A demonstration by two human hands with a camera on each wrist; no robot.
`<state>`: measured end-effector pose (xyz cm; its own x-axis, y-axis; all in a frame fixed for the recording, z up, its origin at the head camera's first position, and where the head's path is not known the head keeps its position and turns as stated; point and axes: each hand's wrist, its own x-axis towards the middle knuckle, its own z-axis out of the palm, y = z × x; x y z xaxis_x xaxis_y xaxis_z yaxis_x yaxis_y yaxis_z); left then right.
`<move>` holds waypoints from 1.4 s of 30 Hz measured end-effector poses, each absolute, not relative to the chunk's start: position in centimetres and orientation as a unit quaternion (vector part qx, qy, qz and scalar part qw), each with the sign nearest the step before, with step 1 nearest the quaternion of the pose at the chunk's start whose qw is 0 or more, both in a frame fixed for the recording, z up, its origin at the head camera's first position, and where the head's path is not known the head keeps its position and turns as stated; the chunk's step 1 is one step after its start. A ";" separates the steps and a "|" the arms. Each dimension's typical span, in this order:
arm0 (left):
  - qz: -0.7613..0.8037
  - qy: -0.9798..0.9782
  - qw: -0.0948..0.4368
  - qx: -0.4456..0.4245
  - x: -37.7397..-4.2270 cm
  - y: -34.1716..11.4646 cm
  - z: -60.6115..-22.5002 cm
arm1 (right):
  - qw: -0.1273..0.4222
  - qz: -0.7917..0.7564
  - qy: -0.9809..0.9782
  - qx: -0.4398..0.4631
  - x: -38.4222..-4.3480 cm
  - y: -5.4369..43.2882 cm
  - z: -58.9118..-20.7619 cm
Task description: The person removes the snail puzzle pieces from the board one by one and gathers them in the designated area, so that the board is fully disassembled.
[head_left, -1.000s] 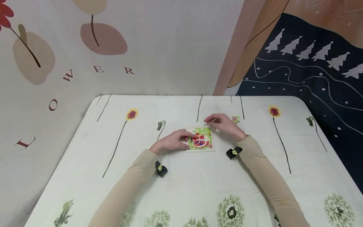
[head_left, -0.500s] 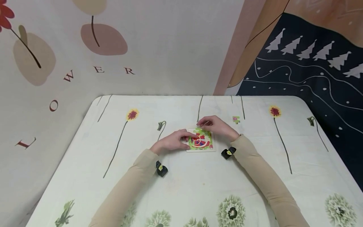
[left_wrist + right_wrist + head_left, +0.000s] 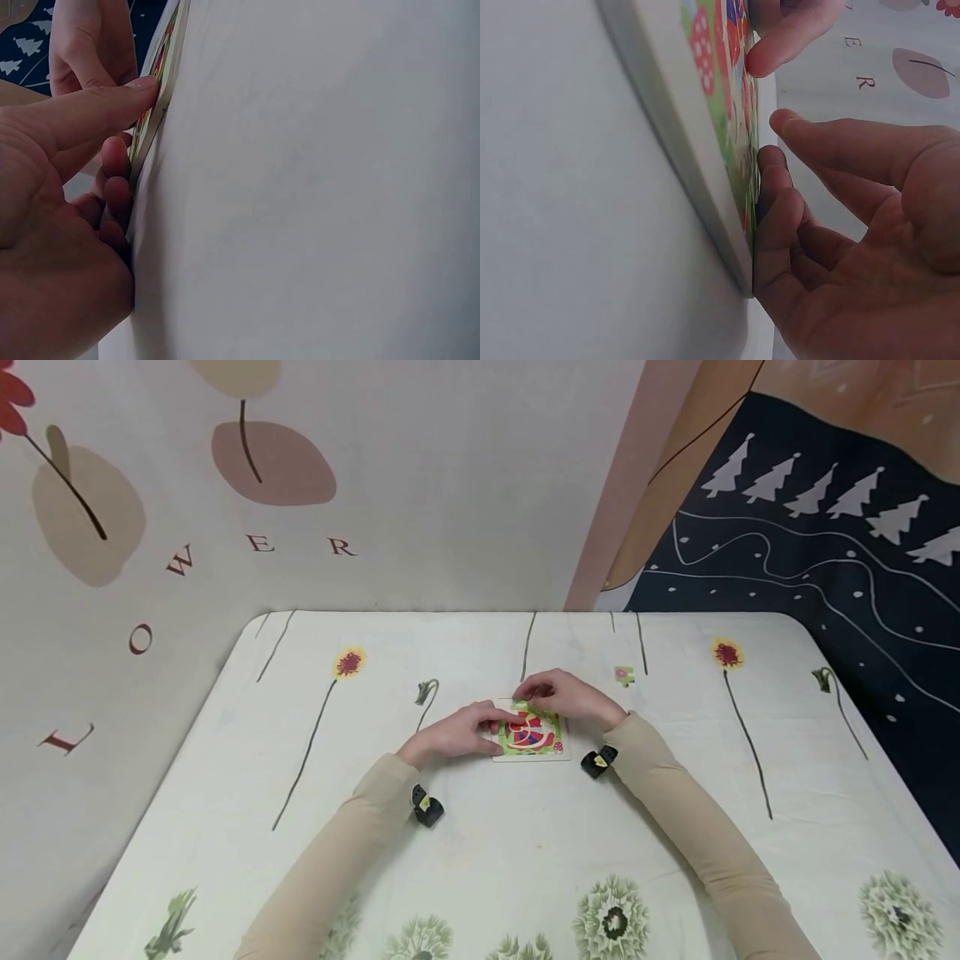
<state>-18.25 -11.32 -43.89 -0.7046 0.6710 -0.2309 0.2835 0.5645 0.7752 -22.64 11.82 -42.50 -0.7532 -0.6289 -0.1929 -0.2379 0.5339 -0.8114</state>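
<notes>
A small square jigsaw puzzle (image 3: pixel 534 737) lies on the table, with a red and purple snail picture on green inside a pale border. My left hand (image 3: pixel 453 732) rests at its left side, index finger and thumb on the board. In the left wrist view the other fingers curl beside the board's edge. My right hand (image 3: pixel 573 696) is at the puzzle's upper edge, fingertips against the board. Its fingers (image 3: pixel 780 225) are bent, and the thumb stands a little apart from them. Any piece under those fingertips is hidden.
A loose green puzzle piece (image 3: pixel 624 676) with a pink spot lies behind and right of the board. The white table cover (image 3: pixel 495 860) bears printed flowers. Patterned curtains (image 3: pixel 450 485) hang behind the table's back edge.
My right hand has moved left and slightly down, from beyond the puzzle's upper right corner to its upper left part. My left hand stays in place.
</notes>
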 end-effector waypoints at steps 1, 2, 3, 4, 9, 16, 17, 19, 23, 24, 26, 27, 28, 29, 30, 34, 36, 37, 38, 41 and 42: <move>0.371 0.845 0.260 0.283 -18.2 -11.3 -43.9 | 0.241 -0.406 0.843 -0.258 -22.6 11.8 -42.5; 0.372 0.844 0.260 0.285 -18.2 -11.3 -43.8 | 0.242 -0.401 0.845 -0.260 -22.6 11.7 -42.5; 0.372 0.844 0.260 0.285 -18.2 -11.3 -43.8 | 0.241 -0.393 0.848 -0.263 -22.6 11.7 -42.5; 0.372 0.844 0.260 0.287 -18.2 -11.3 -43.8 | 0.241 -0.387 0.851 -0.261 -22.6 11.6 -42.4; 0.373 0.841 0.262 0.290 -18.2 -11.2 -43.7 | 0.239 -0.359 0.863 -0.262 -22.6 11.5 -42.5; 0.367 0.843 0.265 0.290 -18.2 -11.2 -43.7 | 0.244 -0.355 0.864 -0.259 -22.6 11.4 -42.5; 0.367 0.843 0.265 0.291 -18.2 -11.2 -43.7 | 0.244 -0.357 0.863 -0.261 -22.6 11.5 -42.5; 0.367 0.842 0.265 0.294 -18.2 -11.2 -43.7 | 0.244 -0.359 0.862 -0.263 -22.6 11.5 -42.6; 0.365 0.842 0.265 0.295 -18.2 -11.2 -43.7 | 0.247 -0.362 0.858 -0.267 -22.7 11.6 -42.6; 0.364 0.843 0.264 0.296 -18.2 -11.2 -43.7 | 0.249 -0.362 0.858 -0.268 -22.7 11.6 -42.6; 0.360 0.844 0.265 0.295 -18.2 -11.2 -43.7 | 0.250 -0.361 0.857 -0.270 -22.8 11.6 -42.6; 0.359 0.845 0.265 0.295 -18.2 -11.2 -43.8 | 0.251 -0.361 0.857 -0.270 -22.8 11.7 -42.7; 0.358 0.845 0.265 0.295 -18.2 -11.1 -43.8 | 0.251 -0.361 0.856 -0.271 -22.8 11.7 -42.6; 0.357 0.846 0.266 0.295 -18.2 -11.1 -43.8 | 0.252 -0.360 0.856 -0.271 -22.8 11.7 -42.6; 0.355 0.847 0.266 0.293 -18.2 -11.1 -43.7 | 0.251 -0.360 0.856 -0.273 -22.7 11.7 -42.6; 0.352 0.849 0.267 0.291 -18.2 -11.1 -43.7 | 0.250 -0.359 0.855 -0.278 -22.6 11.6 -42.3; 0.350 0.850 0.267 0.291 -18.2 -11.2 -43.7 | 0.251 -0.359 0.854 -0.281 -22.5 11.6 -42.1; 0.348 0.850 0.267 0.292 -18.2 -11.1 -43.7 | 0.252 -0.360 0.853 -0.281 -22.5 11.6 -42.1; 0.345 0.851 0.266 0.293 -18.2 -11.1 -43.7 | 0.254 -0.361 0.852 -0.282 -22.5 11.6 -42.0; 0.339 0.853 0.268 0.294 -18.3 -11.1 -43.6 | 0.258 -0.364 0.850 -0.282 -22.5 11.7 -42.1; 0.337 0.853 0.270 0.292 -18.3 -11.1 -43.5 | 0.259 -0.366 0.849 -0.281 -22.6 11.7 -42.2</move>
